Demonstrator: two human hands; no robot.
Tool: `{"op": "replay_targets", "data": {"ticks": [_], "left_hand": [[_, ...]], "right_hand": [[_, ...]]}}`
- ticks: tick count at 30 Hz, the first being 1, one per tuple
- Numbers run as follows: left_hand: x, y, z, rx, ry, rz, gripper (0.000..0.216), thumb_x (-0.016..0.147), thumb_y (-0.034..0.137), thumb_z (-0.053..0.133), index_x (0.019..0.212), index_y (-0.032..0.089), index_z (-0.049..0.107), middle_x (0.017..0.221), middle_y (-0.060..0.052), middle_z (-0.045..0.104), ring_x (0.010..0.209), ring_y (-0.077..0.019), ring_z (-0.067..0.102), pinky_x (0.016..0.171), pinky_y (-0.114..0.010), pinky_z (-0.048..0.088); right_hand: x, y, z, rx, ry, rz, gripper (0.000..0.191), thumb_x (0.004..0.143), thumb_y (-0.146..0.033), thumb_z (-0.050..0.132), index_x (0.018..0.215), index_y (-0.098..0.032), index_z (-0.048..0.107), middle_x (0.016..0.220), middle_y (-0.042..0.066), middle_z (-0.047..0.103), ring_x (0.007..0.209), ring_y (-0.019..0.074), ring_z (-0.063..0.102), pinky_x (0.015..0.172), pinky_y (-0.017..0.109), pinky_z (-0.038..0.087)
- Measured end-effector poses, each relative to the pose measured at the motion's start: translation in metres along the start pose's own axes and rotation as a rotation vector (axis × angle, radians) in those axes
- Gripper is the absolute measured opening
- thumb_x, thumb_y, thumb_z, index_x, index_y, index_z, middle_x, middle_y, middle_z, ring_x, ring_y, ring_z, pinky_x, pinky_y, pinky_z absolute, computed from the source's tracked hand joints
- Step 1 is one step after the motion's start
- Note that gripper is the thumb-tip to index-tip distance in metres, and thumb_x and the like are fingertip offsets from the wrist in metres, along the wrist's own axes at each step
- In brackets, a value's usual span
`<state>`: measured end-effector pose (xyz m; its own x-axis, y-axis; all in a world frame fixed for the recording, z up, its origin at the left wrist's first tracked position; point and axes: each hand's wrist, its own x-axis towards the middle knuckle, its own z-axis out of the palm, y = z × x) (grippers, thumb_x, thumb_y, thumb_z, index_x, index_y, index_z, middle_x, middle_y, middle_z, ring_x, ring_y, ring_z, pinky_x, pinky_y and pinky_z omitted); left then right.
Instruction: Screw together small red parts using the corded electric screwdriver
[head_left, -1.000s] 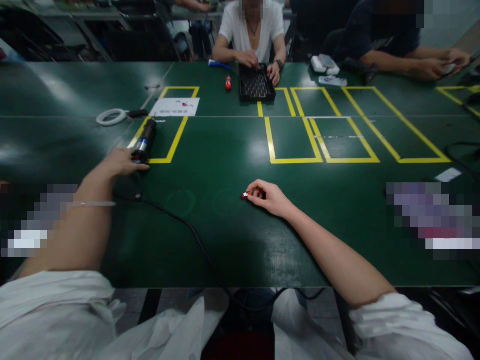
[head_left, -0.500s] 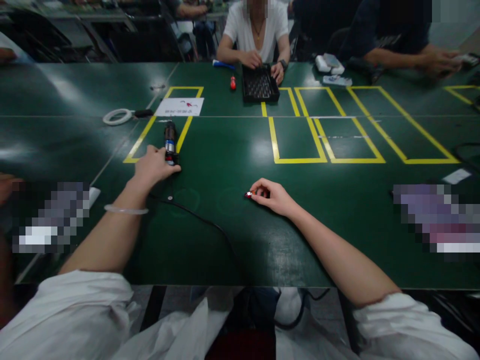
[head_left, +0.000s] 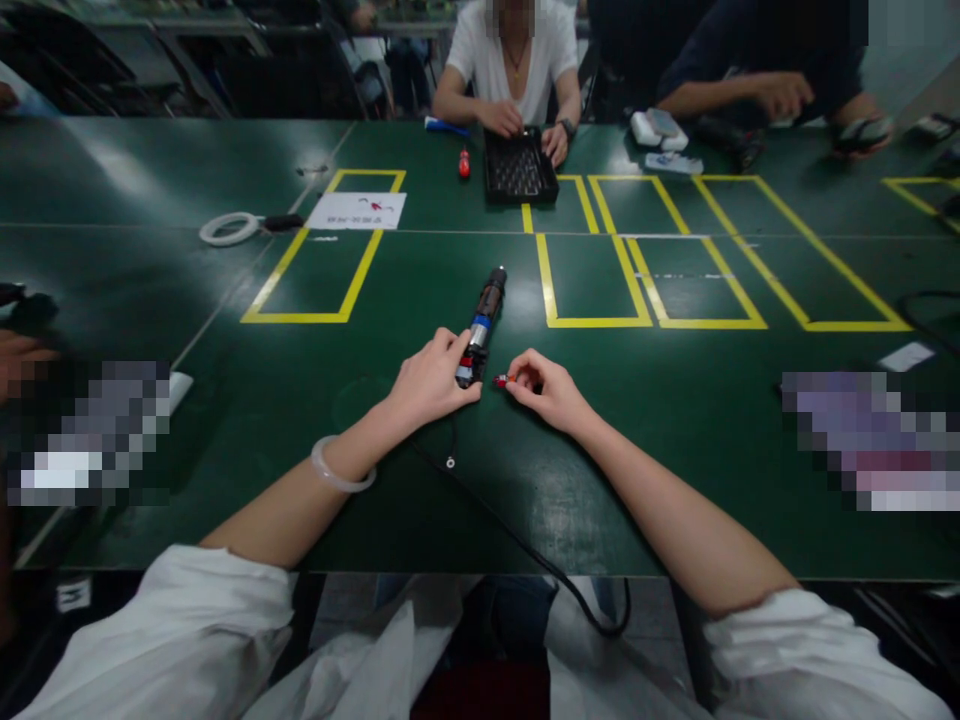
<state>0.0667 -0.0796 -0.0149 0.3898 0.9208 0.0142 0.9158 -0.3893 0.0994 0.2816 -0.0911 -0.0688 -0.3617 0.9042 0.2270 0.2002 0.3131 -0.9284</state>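
My left hand [head_left: 435, 378] is closed round the near end of a corded motor assembly [head_left: 484, 318], a dark cylinder with a blue band, a silver part and a thin tip at its far end. It slants away from me over the green table [head_left: 337, 520]. A black cord [head_left: 517, 545] runs from below that hand to the table's front edge. A thin wire with a small ring terminal [head_left: 450, 463] lies beside the cord. Just to the right, my right hand [head_left: 546, 390] pinches a small red part [head_left: 501, 381] near the motor's end. Its details are too small to tell.
Yellow tape outlines [head_left: 600, 322] mark the table. A printed sheet [head_left: 356, 211] and a white cable coil [head_left: 229, 229] lie at the far left. Opposite, a person [head_left: 517, 70] handles a black tray [head_left: 519, 185]. A red-handled tool [head_left: 464, 165] lies near it.
My left hand has brought the motor assembly right and nearer, from the left tape outline to beside my right hand. The cord and ring terminal have shifted right with it. My right hand has barely moved.
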Motion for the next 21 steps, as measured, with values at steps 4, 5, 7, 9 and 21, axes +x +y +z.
{"op": "replay_targets", "data": {"ticks": [4,5,7,9,21], "left_hand": [[-0.007,0.014,0.004,-0.077,-0.021,0.106,0.073,0.082,0.044,0.058,0.147,0.018,0.037,0.126,-0.013,0.051,0.108,-0.0282,0.059,0.082,-0.037,0.055],[-0.008,0.015,0.005,-0.087,-0.026,0.125,0.073,0.082,0.044,0.058,0.147,0.017,0.037,0.126,-0.013,0.051,0.109,-0.0282,0.059,0.084,-0.037,0.055],[-0.01,0.016,0.005,-0.1,-0.033,0.152,0.074,0.082,0.043,0.058,0.148,0.017,0.036,0.128,-0.013,0.051,0.11,-0.0283,0.059,0.087,-0.038,0.054],[-0.011,0.016,0.004,-0.11,-0.038,0.161,0.073,0.083,0.041,0.057,0.148,0.017,0.036,0.129,-0.013,0.051,0.111,-0.0283,0.059,0.09,-0.039,0.054],[-0.013,0.017,0.006,-0.068,-0.013,0.165,0.071,0.084,0.041,0.056,0.148,0.015,0.037,0.129,-0.013,0.052,0.11,-0.0283,0.058,0.089,-0.038,0.052]], "right_hand": [[-0.001,-0.002,0.001,-0.098,0.007,-0.074,0.008,0.085,-0.021,0.06,0.087,-0.02,0.053,0.075,-0.003,0.051,0.06,0.0099,0.048,0.057,0.023,0.041],[-0.001,-0.003,0.001,-0.136,0.005,-0.1,0.008,0.085,-0.019,0.06,0.086,-0.02,0.053,0.077,-0.002,0.051,0.06,0.01,0.048,0.058,0.023,0.041],[-0.002,-0.005,0.001,-0.212,-0.007,-0.146,0.008,0.085,-0.016,0.06,0.085,-0.02,0.053,0.079,-0.002,0.05,0.062,0.0103,0.048,0.06,0.024,0.042],[-0.003,-0.007,0.001,-0.27,-0.035,-0.177,0.007,0.086,-0.016,0.06,0.086,-0.02,0.054,0.083,0.0,0.05,0.065,0.0113,0.05,0.063,0.025,0.042],[-0.004,-0.005,-0.001,-0.363,-0.044,-0.192,0.003,0.09,-0.018,0.063,0.092,-0.019,0.065,0.087,0.003,0.058,0.073,0.0141,0.057,0.068,0.026,0.046]]}}
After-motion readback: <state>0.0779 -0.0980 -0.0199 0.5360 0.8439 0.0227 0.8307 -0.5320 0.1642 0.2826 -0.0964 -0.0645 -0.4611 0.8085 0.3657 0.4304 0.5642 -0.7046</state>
